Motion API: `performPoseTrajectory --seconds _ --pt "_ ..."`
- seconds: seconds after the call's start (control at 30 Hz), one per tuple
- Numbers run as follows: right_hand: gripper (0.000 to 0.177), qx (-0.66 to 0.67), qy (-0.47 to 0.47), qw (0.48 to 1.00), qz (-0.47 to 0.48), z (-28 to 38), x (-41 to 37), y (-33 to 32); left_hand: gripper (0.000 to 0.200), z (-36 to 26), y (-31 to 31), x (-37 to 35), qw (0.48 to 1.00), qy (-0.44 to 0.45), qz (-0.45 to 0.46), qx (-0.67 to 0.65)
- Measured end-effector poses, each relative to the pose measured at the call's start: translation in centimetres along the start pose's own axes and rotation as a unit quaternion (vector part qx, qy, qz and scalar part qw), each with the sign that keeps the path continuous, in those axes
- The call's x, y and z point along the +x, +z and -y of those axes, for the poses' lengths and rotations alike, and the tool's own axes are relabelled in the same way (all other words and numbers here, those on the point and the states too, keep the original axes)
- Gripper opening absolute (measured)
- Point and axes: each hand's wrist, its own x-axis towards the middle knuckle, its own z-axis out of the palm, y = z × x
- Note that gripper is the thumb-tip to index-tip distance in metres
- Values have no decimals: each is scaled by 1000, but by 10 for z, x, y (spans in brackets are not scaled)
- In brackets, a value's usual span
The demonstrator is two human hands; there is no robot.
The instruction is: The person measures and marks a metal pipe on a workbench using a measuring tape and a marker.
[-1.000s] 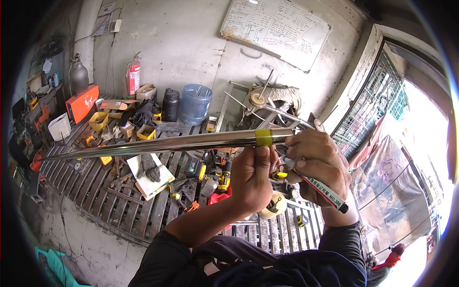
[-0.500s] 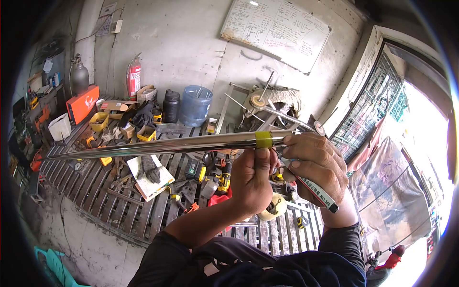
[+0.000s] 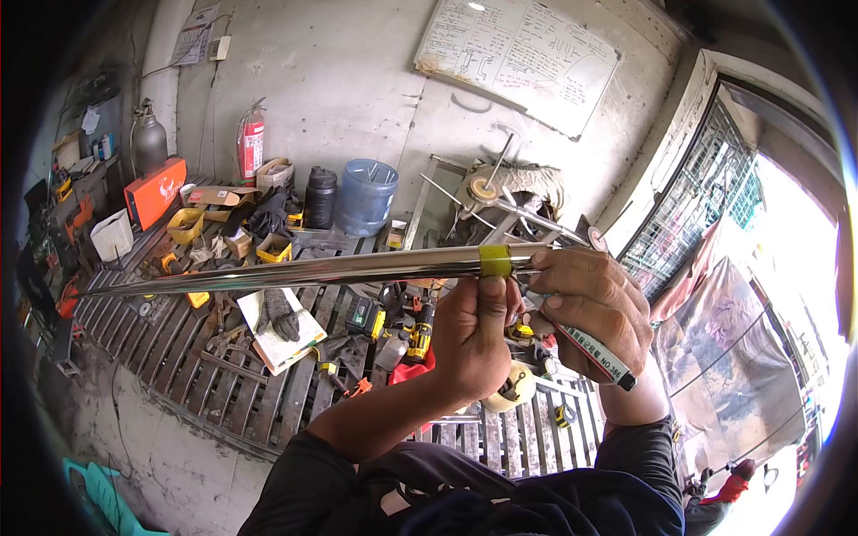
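Observation:
A long, shiny metal tube (image 3: pixel 357 266) runs almost level across the view, its far end reaching well to the left. Close to its right end, a yellow-green band of tape (image 3: pixel 495 261) wraps around it. My left hand (image 3: pixel 474 344) is closed on the tube from below, the thumb pressed at the tape. Beside it, my right hand (image 3: pixel 601 299) has its fingertips at the tube's right end. A white marker pen (image 3: pixel 601 354) with a black end is held in that hand, slanting down to the right; its tip is hidden behind the fingers.
Below the tube is a slatted metal bench (image 3: pixel 192 380) bearing a cordless drill (image 3: pixel 421 330), a booklet with a dark glove (image 3: pixel 282 314), a tape measure (image 3: pixel 565 415) and yellow bins (image 3: pixel 185 226). A blue water jug (image 3: pixel 366 196) and a fire extinguisher (image 3: pixel 252 143) stand behind.
The marker pen has shifted very slightly right and down with my right hand. The tube and my left hand are nearly unchanged.

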Motion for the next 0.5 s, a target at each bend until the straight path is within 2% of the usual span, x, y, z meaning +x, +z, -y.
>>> performPoseTrajectory --seconds 0.23,0.5 --pt "47 20 16 1000 1 -2 2 -1 35 0 1 0 1000 12 -11 9" --pt "44 28 26 999 -16 -3 3 1 38 4 1 -4 999 -15 -23 -38"
